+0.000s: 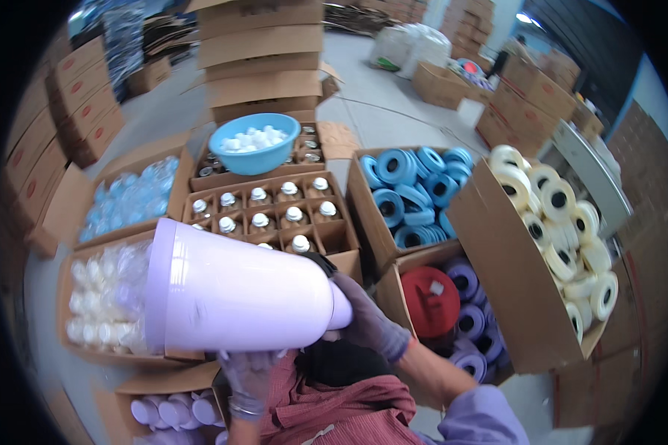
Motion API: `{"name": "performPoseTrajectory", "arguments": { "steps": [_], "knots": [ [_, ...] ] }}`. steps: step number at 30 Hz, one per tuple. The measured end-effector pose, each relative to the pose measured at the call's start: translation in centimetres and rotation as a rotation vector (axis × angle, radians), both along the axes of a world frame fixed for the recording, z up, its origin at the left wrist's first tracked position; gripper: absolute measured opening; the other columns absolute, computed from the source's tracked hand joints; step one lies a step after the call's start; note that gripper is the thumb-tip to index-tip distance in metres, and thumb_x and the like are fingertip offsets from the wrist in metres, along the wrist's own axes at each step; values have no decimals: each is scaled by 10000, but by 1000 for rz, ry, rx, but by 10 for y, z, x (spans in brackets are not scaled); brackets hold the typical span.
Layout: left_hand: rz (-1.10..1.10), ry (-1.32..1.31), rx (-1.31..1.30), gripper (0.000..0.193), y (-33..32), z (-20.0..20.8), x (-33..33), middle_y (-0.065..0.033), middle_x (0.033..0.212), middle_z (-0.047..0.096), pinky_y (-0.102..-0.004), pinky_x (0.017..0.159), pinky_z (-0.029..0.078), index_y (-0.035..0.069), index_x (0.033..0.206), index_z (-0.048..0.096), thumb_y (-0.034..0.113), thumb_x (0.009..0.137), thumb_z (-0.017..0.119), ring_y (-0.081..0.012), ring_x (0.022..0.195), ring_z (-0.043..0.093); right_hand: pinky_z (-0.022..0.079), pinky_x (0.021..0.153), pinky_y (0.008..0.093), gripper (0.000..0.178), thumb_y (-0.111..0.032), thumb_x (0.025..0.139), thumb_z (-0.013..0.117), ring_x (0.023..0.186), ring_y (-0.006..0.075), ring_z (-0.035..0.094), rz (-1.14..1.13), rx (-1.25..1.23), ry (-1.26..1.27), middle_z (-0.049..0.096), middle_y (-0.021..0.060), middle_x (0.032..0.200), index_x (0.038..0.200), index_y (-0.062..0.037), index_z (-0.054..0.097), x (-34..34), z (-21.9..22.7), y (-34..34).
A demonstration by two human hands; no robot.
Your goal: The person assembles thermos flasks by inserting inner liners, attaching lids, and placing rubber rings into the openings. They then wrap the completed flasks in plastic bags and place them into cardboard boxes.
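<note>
Lilac container, held sideways before the divided carton, clamped at its narrow end by right hand fingers. Best supported evenly from beneath with left hand, cannot tell whether closed; avoid knocking bottles.

Txt: none legible | tall ctn: dark print, blurred | stacked ctns: red marks, unreadable

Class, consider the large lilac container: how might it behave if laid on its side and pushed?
The lilac container would probably roll, since its body is round, likely curving because it tapers toward one end. Its glossy surface may prove slippery. It is likely stiff, as its smooth outline shows no sagging.
</note>
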State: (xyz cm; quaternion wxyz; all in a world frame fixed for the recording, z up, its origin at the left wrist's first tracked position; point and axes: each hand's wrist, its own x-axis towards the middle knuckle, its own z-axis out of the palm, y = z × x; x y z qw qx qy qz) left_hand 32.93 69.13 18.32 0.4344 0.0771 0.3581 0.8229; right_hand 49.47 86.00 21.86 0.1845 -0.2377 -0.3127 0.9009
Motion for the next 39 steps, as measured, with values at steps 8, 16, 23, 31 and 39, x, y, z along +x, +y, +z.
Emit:
{"name": "performPoseTrajectory", "arguments": {
  "steps": [8, 16, 23, 31, 39],
  "knots": [
    [-201, 186, -406, 374, -41, -24, -88, 41, 612, 393, -249, 480, 332, 66, 956, 508, 421, 926, 624, -84, 499, 378, 581, 513, 316, 630, -636, 984, 378, 612, 209, 681, 543, -293, -181, 694, 92, 823, 1161, -78, 611, 21, -2, -50],
    [-467, 328, -508, 536, -24, -19, -73, 13, 657, 528, -223, 410, 344, -17, 1135, 552, 395, 841, 729, -73, 461, 456, 491, 907, 497, 538, -484, 874, 584, 1047, 400, 619, -182, 1217, -1645, 625, 231, 1166, 1167, -32, 598, 221, -188, 106],
    [-859, 611, -660, 359, 29, 39, -56, -71, 824, 669, -261, 521, 517, -48, 1037, 663, 150, 750, 746, -137, 648, 638, 498, 935, 506, 418, -241, 848, 598, 1023, 371, 631, -50, 955, -1385, 618, 219, 1189, 1192, -5, 574, 269, -261, 97],
    [-1356, 567, -264, 563, 83, 21, -43, 32, 802, 642, -182, 478, 380, 41, 1291, 643, 118, 761, 819, -24, 546, 463, 495, 888, 386, 172, -116, 872, 532, 967, 233, 618, -260, 703, -167, 627, 124, 1079, 991, -30, 622, 152, 20, 48],
    [-1469, 529, -246, 553, 94, -5, -46, 8, 824, 660, -187, 453, 376, 36, 1265, 662, 52, 728, 796, -38, 552, 485, 419, 950, 498, 266, -124, 738, 636, 1060, 341, 554, 272, 1839, -67, 617, 51, 1082, 1003, -108, 622, 108, 91, 29]
  ]
}}
